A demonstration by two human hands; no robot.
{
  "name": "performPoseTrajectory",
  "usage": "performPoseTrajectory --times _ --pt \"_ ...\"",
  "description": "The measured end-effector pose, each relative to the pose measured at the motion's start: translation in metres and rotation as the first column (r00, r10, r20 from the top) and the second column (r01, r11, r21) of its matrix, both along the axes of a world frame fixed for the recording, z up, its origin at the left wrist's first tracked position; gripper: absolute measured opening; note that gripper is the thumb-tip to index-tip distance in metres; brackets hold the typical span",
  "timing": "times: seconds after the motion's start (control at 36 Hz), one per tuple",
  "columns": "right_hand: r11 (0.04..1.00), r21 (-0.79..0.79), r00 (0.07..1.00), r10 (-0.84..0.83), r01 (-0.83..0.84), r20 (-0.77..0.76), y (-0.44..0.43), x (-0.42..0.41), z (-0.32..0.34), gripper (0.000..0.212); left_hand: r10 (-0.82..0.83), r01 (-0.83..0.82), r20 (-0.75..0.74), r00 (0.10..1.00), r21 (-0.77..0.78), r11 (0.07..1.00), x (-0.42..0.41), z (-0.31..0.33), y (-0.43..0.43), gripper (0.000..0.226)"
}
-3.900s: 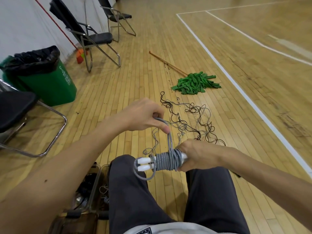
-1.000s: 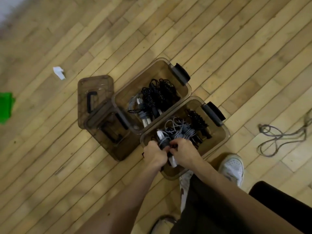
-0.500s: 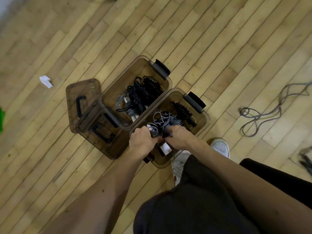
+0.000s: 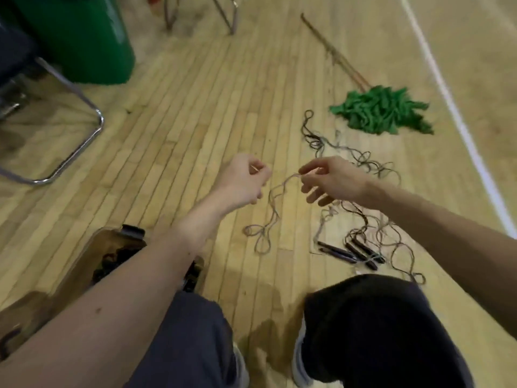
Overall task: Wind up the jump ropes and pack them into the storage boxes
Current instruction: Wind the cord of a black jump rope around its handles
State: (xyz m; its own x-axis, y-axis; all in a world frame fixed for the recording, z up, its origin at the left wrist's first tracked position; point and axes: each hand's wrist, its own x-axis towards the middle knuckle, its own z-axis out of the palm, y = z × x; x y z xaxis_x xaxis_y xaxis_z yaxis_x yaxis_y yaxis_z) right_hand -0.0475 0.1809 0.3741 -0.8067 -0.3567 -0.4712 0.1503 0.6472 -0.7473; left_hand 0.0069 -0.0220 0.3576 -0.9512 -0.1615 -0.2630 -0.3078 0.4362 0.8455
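Observation:
My right hand (image 4: 331, 180) pinches a thin grey jump rope (image 4: 275, 204) between thumb and fingertips. The rope hangs down to a loose loop on the wooden floor. My left hand (image 4: 242, 182) hovers just left of that rope with its fingers curled; whether it grips a strand is unclear. More tangled grey and black ropes (image 4: 363, 219) lie on the floor to the right, with dark handles (image 4: 349, 252) among them. A brown see-through storage box (image 4: 75, 264) with wound black ropes inside sits at the lower left, partly hidden by my left arm.
A green mop (image 4: 383, 113) lies on the floor beyond the ropes. A green bin (image 4: 75, 37) and a metal chair frame (image 4: 70, 152) stand at the left. A white court line (image 4: 461, 121) runs along the right. My knees fill the bottom.
Both hands have left the wound grey rope in the storage box. The view has swung up from the boxes to the loose ropes, and my right hand now pinches a grey rope.

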Motion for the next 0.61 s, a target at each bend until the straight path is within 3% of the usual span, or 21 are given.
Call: performPoseTrajectory --times 0.17,0.28,0.36,0.47,0.61 --pt "0.922 -0.055 0.921 -0.379 0.384 0.088 0.142 0.027 -0.066 0.061 -0.246 0.261 0.212 0.946 -0.043 0.964 -0.034 -0.074 0.136 0.012" --pt "0.873 0.114 0.85 -0.488 0.474 0.201 0.207 0.04 -0.165 0.035 -0.269 0.302 0.369 0.89 -0.034 0.953 -0.05 -0.166 0.203 0.012" --pt "0.881 0.226 0.854 -0.464 0.416 0.235 0.223 0.039 -0.234 0.025 -0.233 0.282 0.484 0.844 -0.032 0.959 -0.06 -0.229 0.229 0.014" --pt "0.893 0.319 0.906 -0.385 0.317 0.178 0.217 0.015 -0.302 0.03 -0.147 0.213 0.579 0.802 -0.049 0.976 -0.076 -0.308 0.241 0.021" --pt "0.889 0.431 0.974 -0.212 0.157 0.082 0.198 -0.019 -0.383 0.042 0.065 0.012 0.647 0.76 -0.114 0.993 -0.097 -0.393 0.252 0.033"
